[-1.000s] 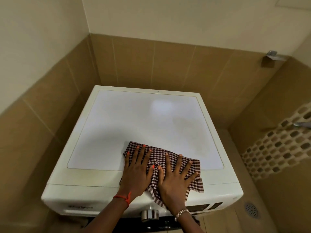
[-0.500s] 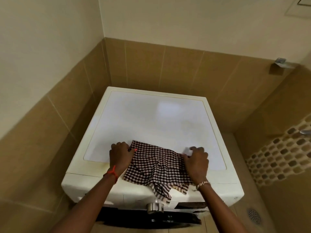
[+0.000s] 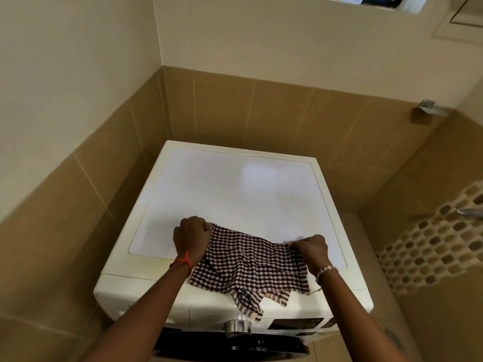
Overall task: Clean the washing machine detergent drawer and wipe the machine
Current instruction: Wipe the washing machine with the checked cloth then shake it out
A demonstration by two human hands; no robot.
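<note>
In the head view, 2 hands hold a checked cloth (image 3: 248, 262) spread on the near part of the washing machine (image 3: 235, 189) lid. The left hand (image 3: 192, 237) has its fingers curled tight round the cloth's far-left corner. The right hand (image 3: 311, 248) pinches the far-right corner with curled fingers. The cloth's ragged near edge hangs over the machine's front lip, just above the metal knob (image 3: 237, 327). The detergent drawer cannot be made out from this angle, so I cannot tell whether it is in or out. The likely trouble is that the hanging flap catches on the knob and turns it if the cloth is dragged sideways. A loose thread by the right wrist's bracelet (image 3: 326, 270) could also snag. With only the corners held, the cloth may bunch and skim the lid rather than wipe it, or slip off the front if 1 hand lets go. The lid is smooth, glossy white with a cream rim and a yellowish stain near the left wrist. The machine stands in a corner of tan wall tiles (image 3: 222, 111), with a mosaic strip (image 3: 431, 244) on the right and a floor drain (image 3: 392, 338) below.
</note>
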